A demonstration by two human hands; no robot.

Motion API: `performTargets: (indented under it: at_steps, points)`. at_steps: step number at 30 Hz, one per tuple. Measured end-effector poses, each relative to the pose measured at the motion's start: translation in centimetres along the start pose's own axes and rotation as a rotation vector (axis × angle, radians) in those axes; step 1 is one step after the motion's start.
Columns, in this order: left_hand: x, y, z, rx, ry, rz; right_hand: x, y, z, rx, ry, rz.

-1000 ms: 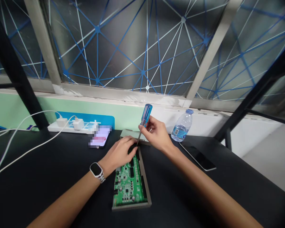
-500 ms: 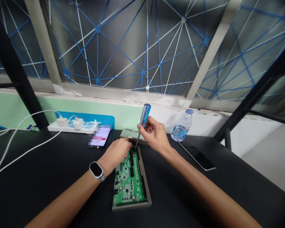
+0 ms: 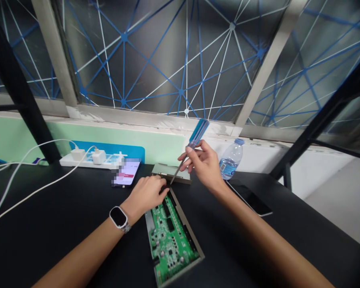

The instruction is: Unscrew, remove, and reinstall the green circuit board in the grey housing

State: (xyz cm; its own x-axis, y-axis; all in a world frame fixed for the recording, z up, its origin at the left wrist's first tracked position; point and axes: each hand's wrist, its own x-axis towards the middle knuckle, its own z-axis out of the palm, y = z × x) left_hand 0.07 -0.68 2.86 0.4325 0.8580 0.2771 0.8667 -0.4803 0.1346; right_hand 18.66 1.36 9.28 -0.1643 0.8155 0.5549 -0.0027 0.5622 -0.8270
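A green circuit board (image 3: 175, 240) in a shallow metal frame lies slantwise on the black table. My left hand (image 3: 145, 194), a watch on its wrist, is closed over the board's far end; its fingertips are partly hidden. Between the thumb and fingers of my right hand (image 3: 207, 166) is a screwdriver (image 3: 199, 134) with a clear blue handle. It leans to the right, and its tip is down at the far end of the board, close to my left fingers. Just behind lies a grey metal cover (image 3: 180, 174).
A lit phone (image 3: 128, 173) and a white power strip (image 3: 67, 161) with plugged-in chargers and cables are at the back left. On the right stand a water bottle (image 3: 229, 160) and a dark phone (image 3: 252, 198). Window panes rise behind the table.
The board has turned, its near end swinging to the right and closer. The screwdriver handle has tilted further right and up with my right hand. My left hand stays at the far end.
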Motion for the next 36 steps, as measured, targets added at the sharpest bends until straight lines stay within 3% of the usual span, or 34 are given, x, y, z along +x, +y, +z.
performTargets:
  at_steps: [2, 5, 7, 10, 13, 18, 23, 30, 36]
  points:
    - [-0.2, 0.3, -0.5, -0.036, 0.031, 0.025, 0.2, -0.6, -0.6, 0.081, 0.06, 0.0]
    - [-0.8, 1.3, -0.9, -0.182, 0.06, 0.251, -0.1, -1.2, -1.8, 0.181, 0.17, 0.037]
    - [-1.3, 2.2, -0.6, -0.307, -0.01, 0.379, -0.8, -1.2, -2.7, 0.249, 0.241, 0.09]
    - [-1.8, 3.4, 0.2, -0.376, -0.104, 0.422, -2.3, -0.4, -4.2, 0.349, 0.331, 0.198]
    - [-1.7, 3.9, 0.6, -0.279, -0.088, 0.415, -4.0, 1.0, -5.5, 0.444, 0.383, 0.34]
    - [-1.0, 3.5, -0.7, -0.001, -0.123, 0.267, -5.8, 3.2, -5.9, 0.563, 0.387, 0.546]
    - [-1.1, 1.8, -2.3, 0.138, -0.232, -0.005, -6.7, 4.1, -4.6, 0.496, 0.339, 0.515]
    - [-1.7, 0.1, -2.6, 0.152, -0.303, -0.222, -7.6, 4.5, -3.3, 0.49, 0.304, 0.523]
    - [-1.5, -3.3, -2.9, 0.066, -0.234, -0.302, -7.8, 4.0, -2.5, 0.505, 0.302, 0.517]
